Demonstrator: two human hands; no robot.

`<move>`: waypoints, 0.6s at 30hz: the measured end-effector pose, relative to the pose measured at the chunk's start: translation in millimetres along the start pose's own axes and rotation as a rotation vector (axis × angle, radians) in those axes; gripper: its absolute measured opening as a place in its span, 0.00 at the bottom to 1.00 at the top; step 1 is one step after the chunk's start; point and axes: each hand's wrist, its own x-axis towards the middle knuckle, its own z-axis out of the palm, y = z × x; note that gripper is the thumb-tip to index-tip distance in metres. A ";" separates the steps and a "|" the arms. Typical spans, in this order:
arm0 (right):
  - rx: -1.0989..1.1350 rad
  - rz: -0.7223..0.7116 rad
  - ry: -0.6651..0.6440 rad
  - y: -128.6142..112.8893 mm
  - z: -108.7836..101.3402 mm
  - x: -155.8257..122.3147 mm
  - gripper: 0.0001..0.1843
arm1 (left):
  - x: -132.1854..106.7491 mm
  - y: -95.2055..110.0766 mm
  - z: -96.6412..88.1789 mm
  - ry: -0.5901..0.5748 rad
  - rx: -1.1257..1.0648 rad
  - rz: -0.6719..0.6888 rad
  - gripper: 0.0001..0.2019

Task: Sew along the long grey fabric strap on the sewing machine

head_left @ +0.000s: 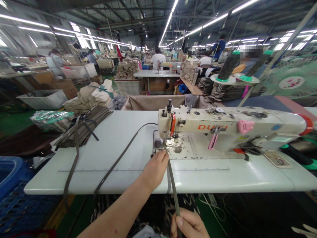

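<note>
A sewing machine (232, 127) stands on a pale worktable (128, 153). A long, narrow dark grey strip (173, 183) runs from its needle area down over the table's front edge. My left hand (158, 165) is closed over this strip, just in front of the needle plate (174, 142); its fingertips are partly hidden. Lower down, beyond the edge, my right hand (188, 224) pinches the same strip between thumb and fingers. Another length of strip (119, 158) curves out from behind the machine head, across the table and over the front edge.
A bundle of dark strips (84, 127) lies at the table's left, one strip hanging over the edge. A blue basket (15, 191) stands at lower left. Thread cones (228, 67) and a green fan (292, 79) are at right. Stacked pale pieces (91, 94) sit behind; people work farther back.
</note>
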 end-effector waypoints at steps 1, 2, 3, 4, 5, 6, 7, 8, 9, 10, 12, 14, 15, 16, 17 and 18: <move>-0.018 -0.041 -0.018 0.2 -1.1 1.5 0.30 | -0.5 -0.1 -0.2 0.001 -0.006 -0.001 0.19; -0.035 -0.073 -0.032 -0.4 -2.0 2.7 0.31 | -0.7 -0.2 -0.2 0.001 -0.010 -0.001 0.19; -0.051 -0.085 -0.035 -1.8 -2.5 3.3 0.31 | -0.7 -0.3 -0.2 0.001 -0.012 -0.001 0.19; -0.064 -0.083 -0.025 -3.8 -2.6 3.4 0.30 | -0.7 -0.2 -0.1 0.003 -0.012 0.000 0.19; -0.075 -0.071 -0.015 -6.1 -2.5 3.0 0.29 | -0.6 -0.2 0.0 0.007 -0.010 0.000 0.19; -0.081 -0.059 -0.005 -8.1 -2.1 2.3 0.28 | -0.5 -0.1 0.2 0.012 -0.008 -0.002 0.19; -0.086 -0.051 0.004 -9.5 -1.7 1.5 0.28 | -0.4 0.0 0.3 0.018 -0.006 -0.004 0.19; -0.091 -0.047 0.013 -10.2 -1.3 0.7 0.27 | -0.5 0.0 0.4 0.022 -0.006 -0.005 0.19; -0.096 -0.045 0.020 -10.0 -1.0 0.0 0.27 | -0.6 0.0 0.6 0.024 -0.007 -0.004 0.19; -0.097 -0.037 0.030 -9.2 -0.8 -0.5 0.27 | -0.7 -0.1 0.8 0.024 -0.009 -0.003 0.19; -0.077 0.012 0.054 -6.5 -0.6 -1.2 0.26 | -1.1 -0.5 1.2 0.025 -0.012 0.000 0.19; -0.031 0.077 0.067 -4.8 0.2 -1.7 0.26 | -1.2 -0.8 1.5 0.027 -0.009 0.000 0.19; -0.007 0.104 0.074 -4.8 0.9 -2.0 0.27 | -1.2 -1.0 1.6 0.027 -0.007 -0.001 0.19; 0.014 0.127 0.083 -5.3 1.8 -2.5 0.27 | -1.2 -1.0 1.8 0.028 -0.004 -0.003 0.19; 0.031 0.143 0.090 -6.3 2.9 -3.0 0.28 | -1.1 -1.0 1.9 0.025 0.000 -0.003 0.19; 0.044 0.154 0.099 -7.5 4.0 -3.5 0.28 | -1.1 -1.0 1.9 0.024 0.005 -0.004 0.18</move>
